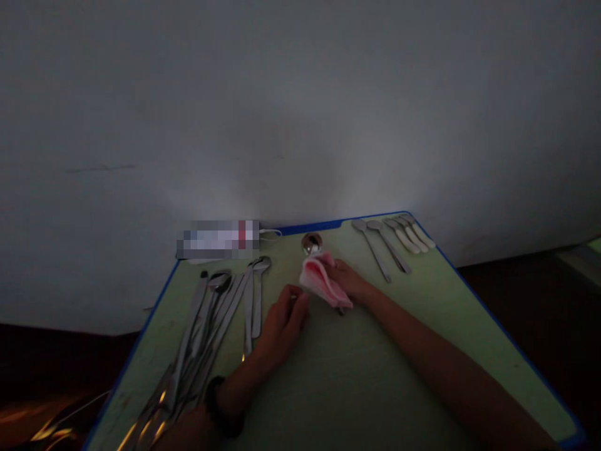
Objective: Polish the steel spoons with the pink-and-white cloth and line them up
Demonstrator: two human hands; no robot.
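Observation:
My right hand (346, 279) is closed on a folded pink cloth (323, 282), which wraps the handle of a metal spoon (312, 243). The round bowl of that spoon sticks out beyond the cloth, and a bit of handle shows below it. Just left of the cloth is my left hand (286, 316), its fingers curled in; whether anything is inside them is hidden. Near the left forearm, two more spoons (258, 288) lie side by side on the pale green table (338, 382).
A loose pile of metal cutlery (206, 338) covers the table's left side. At the back right lie two metal spoons (382, 241) and several white-handled pieces (413, 235). A blurred-out device (218, 241) with a white cable (271, 235) stands at the back left, before the wall (300, 125).

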